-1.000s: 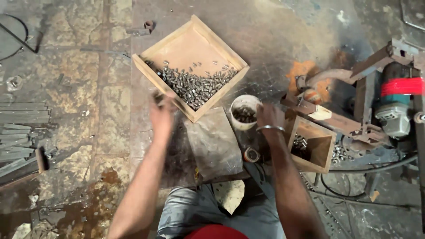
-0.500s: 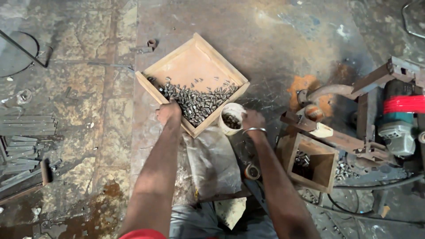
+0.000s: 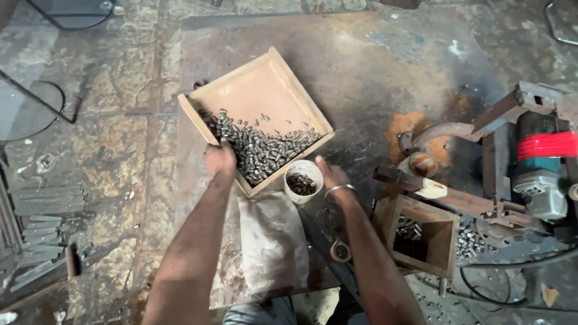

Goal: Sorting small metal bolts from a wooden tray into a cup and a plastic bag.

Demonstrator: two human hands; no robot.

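Pale tan wooden tray (image 3: 265, 90) holds dull grey metal pieces (image 3: 259, 150); the cup (image 3: 303, 180) is off-white – the floor (image 3: 361, 72) rust-brown, the grinder (image 3: 545, 174) teal with a red band.

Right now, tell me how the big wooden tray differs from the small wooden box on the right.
The wooden tray is wide and shallow; the wooden box is smaller and deeper. The left hand touches the tray; no hand touches the box. Both are square, pale wood, holding small metal pieces.

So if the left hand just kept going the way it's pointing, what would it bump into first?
The left hand points up into the wooden tray, so it would likely meet the pile of small metal pieces right at its fingertips; depth is hard to judge.
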